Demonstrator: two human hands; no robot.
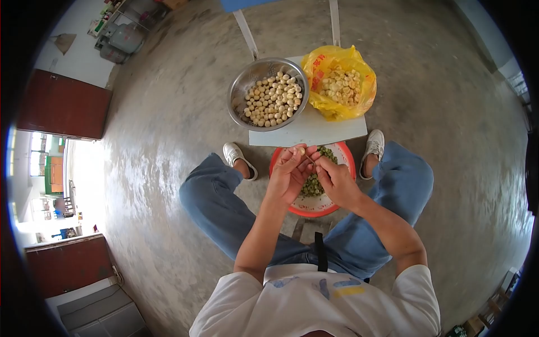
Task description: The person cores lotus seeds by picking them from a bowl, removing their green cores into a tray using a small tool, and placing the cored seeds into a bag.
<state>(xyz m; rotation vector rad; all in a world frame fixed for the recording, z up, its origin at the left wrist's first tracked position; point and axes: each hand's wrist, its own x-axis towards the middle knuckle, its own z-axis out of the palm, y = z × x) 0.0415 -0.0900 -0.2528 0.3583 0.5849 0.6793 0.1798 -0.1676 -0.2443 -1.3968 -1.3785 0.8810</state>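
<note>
My left hand [287, 175] is palm up, with a small pale round seed [302, 151] pinched at its fingertips. Close beside it, my right hand [338, 181] is closed on a thin stick-like tool [310, 160], whose exact kind is too small to make out. The tool points toward the seed. Below both hands sits a red-rimmed white basin [349, 157] holding chopped-looking green bits [312, 186]. Beyond it, a metal bowl [238, 90] is heaped with pale round seeds [273, 100]. To its right, an open yellow plastic bag [365, 73] contains pale yellow pieces [341, 85].
The bowl and bag rest on a low white board [306, 130]. My knees and white shoes [240, 159] flank the basin. Grey concrete floor [163, 112] surrounds me. Gas cylinders [124, 38] stand at the upper left, and an open doorway with dark red doors [66, 104] is at the left.
</note>
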